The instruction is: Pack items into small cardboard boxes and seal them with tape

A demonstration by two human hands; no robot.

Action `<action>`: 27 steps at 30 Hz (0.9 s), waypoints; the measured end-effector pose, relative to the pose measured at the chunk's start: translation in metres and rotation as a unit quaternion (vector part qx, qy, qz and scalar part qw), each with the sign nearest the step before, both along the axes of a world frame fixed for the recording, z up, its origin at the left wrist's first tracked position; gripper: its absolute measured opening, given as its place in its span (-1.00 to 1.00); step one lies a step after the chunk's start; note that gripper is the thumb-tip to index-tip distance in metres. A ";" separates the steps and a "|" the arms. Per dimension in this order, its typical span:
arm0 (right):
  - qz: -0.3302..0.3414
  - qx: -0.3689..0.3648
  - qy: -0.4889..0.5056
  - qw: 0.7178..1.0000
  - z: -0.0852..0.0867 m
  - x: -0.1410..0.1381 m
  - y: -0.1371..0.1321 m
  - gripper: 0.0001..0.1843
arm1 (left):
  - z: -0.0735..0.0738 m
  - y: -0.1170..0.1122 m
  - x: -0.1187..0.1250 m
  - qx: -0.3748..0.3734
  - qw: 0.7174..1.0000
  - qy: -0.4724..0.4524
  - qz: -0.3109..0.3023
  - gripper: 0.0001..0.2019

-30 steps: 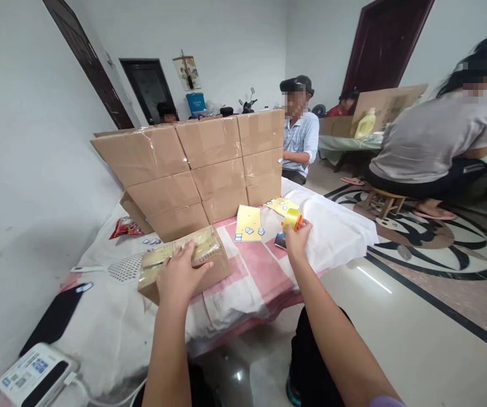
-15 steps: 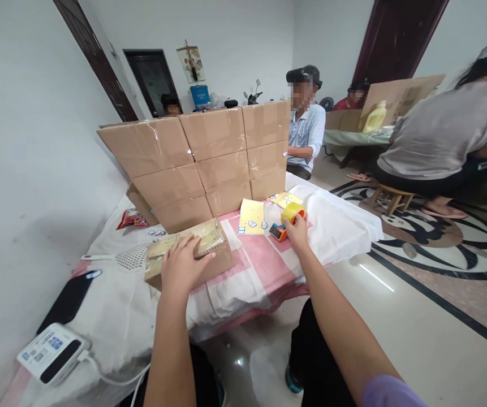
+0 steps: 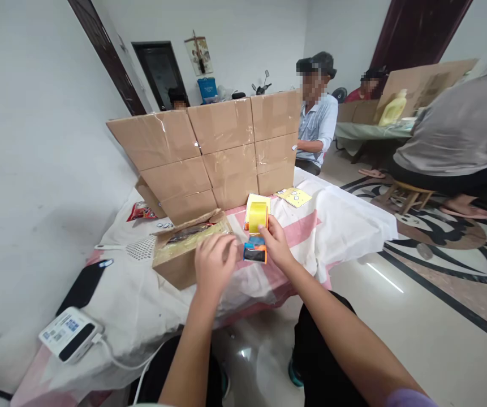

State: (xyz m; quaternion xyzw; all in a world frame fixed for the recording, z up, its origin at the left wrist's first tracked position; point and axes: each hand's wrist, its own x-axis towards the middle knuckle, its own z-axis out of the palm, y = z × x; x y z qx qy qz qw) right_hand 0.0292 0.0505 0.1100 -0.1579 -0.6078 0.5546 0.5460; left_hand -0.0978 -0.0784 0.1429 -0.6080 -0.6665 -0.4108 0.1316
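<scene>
My right hand is closed around a tape dispenser in blue and orange, which carries a roll of yellow packing tape. It is held above the table's front part. Just left of the dispenser is my left hand, slightly blurred, its fingers loosely curled with the thumb apart and no object visible in it. Behind and beside the left hand stands a small cardboard box. Its top is partly open, with dark contents and clear, yellowish tape showing; the left hand covers its right front.
A cardboard partition stands across the table. Around the box lie a white slotted spoon, a red packet, yellow cards, a black pouch and a white device with a cable. Other people sit beyond and at right.
My left hand has lifted off the box top and moved right toward the dispenser. My right hand has brought the dispenser left and nearer. The box's top now gapes partly open.
</scene>
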 end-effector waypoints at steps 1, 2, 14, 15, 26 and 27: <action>0.000 0.008 0.000 1.000 0.003 -0.002 -0.007 -0.70 | -0.005 0.000 0.009 -0.004 0.999 -0.032 -0.022 -0.78; -0.003 0.019 -0.003 1.000 0.006 -0.003 -0.012 -0.69 | -0.009 0.000 0.018 -0.012 0.996 -0.079 -0.040 -0.78; -0.133 0.135 -0.090 0.978 -0.004 -0.006 -0.006 -0.64 | -0.022 0.005 0.038 -0.016 0.883 -0.449 -0.138 -0.74; -0.141 0.123 -0.089 0.978 -0.002 -0.005 -0.004 -0.63 | -0.021 0.005 0.040 -0.028 0.879 -0.455 -0.138 -0.73; -0.191 0.003 -0.032 0.981 0.010 0.020 0.025 -0.57 | -0.028 0.005 0.055 -0.184 0.830 -0.507 -0.138 -0.68; -0.182 0.008 -0.030 0.983 0.009 0.021 0.024 -0.58 | -0.029 0.005 0.055 -0.192 0.826 -0.511 -0.141 -0.69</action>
